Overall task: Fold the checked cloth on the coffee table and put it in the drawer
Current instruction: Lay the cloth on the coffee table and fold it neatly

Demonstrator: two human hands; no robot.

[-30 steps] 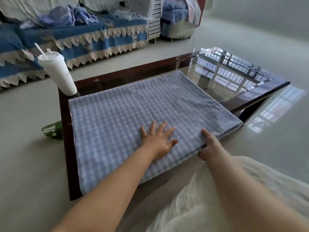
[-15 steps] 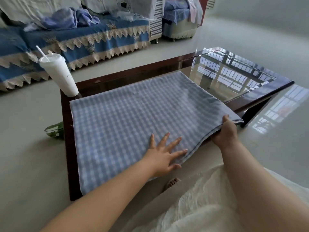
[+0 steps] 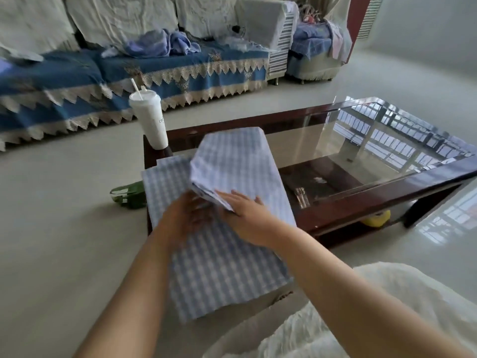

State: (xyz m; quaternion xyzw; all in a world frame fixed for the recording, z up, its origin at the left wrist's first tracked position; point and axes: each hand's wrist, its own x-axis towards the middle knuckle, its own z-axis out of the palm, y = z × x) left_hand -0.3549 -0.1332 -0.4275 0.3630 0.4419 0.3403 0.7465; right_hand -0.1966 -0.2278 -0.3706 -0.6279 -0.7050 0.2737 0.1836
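The checked cloth [image 3: 219, 244] is lying over the left end of the coffee table's glass surface [image 3: 356, 156], its near edge hanging past the front rim. Its right part is standing up in a loose fold over the rest, with the folded corner coming down between the two hands. The right hand [image 3: 245, 215] is lying on that corner, its fingers [image 3: 238, 196] straight and spread flat against the fabric. The left hand [image 3: 185, 215] is just beside it on the lower layer; it is blurred, so whether its fingers are gripping the cloth or only resting there cannot be told. A white lidded cup with a straw [image 3: 149, 120] is standing on the far left corner of the surface, just beyond the cloth. A green object [image 3: 129, 195] is lying on the floor [image 3: 64, 215] left of the table. A sofa with a blue lace-edged cover [image 3: 154, 73] is standing behind.
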